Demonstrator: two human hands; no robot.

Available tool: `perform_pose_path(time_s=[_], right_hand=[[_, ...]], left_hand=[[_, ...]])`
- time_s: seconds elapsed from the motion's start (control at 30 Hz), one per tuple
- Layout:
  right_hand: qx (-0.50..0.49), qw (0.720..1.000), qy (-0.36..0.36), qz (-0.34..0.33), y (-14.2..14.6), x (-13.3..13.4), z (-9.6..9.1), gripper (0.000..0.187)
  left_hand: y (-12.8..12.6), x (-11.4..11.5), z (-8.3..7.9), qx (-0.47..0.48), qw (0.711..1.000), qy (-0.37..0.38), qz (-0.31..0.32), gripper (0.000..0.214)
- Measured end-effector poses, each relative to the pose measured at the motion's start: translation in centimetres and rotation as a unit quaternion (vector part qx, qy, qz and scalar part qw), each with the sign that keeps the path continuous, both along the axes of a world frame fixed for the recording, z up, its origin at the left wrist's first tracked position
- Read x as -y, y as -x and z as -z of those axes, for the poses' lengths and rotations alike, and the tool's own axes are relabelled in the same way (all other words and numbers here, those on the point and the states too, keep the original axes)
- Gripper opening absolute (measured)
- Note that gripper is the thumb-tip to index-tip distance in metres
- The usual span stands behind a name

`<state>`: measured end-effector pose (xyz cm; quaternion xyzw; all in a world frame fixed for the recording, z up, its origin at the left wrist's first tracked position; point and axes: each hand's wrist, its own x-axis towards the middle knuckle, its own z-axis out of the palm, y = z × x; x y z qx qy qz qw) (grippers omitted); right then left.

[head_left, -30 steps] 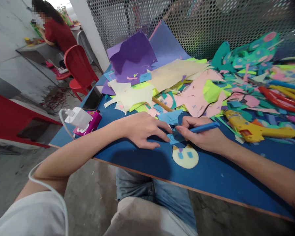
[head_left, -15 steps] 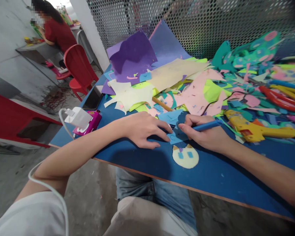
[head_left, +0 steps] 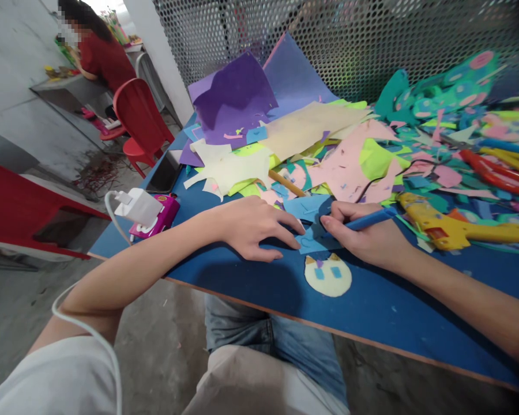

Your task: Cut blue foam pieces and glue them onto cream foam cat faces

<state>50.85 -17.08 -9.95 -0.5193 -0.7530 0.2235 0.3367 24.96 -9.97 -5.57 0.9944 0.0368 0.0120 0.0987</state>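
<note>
My right hand [head_left: 367, 233] is closed around a blue pen [head_left: 372, 218], whose tip is hidden behind the fingers over a light blue felt piece [head_left: 313, 243]. Spread flat on the table, my left hand [head_left: 263, 230] has its fingertips at the left edge of that blue piece. Faint curved lines show on the blue surface. Just below lies a round cream cat face [head_left: 327, 278] with two blue squares, brown ears and a small purple bit on top.
Cream, pink, yellow and purple sheets [head_left: 237, 95] and scraps cover the back. A yellow glue gun [head_left: 458, 225] and red-handled scissors [head_left: 497, 173] lie right. A magenta power strip [head_left: 166, 214] with a white charger [head_left: 138, 207] and a phone [head_left: 164, 173] are left. Another person [head_left: 104, 57] sits far left.
My right hand and the pen have shifted very slightly over the blue piece. The left hand stays in place, and the whole view has moved a touch.
</note>
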Motion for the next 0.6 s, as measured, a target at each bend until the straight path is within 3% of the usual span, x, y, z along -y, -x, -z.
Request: perform_pose_path(time_s=[0.3,0.5,0.6], right_hand=[[-0.026,0.999,0.025,0.010,-0.06,0.25,-0.41,0.046],[-0.007,0.992,0.045,-0.115,-0.16,0.08,-0.34,0.042],[-0.003,0.989,0.047,-0.137,-0.04,0.00,-0.34,0.041]], left_hand=[[-0.23,0.23,0.10,-0.008,1.000,-0.019,0.010,0.036],[-0.33,0.24,0.04,-0.011,1.000,-0.018,0.003,0.036],[-0.35,0.19,0.17,-0.012,1.000,-0.013,0.004,0.036]])
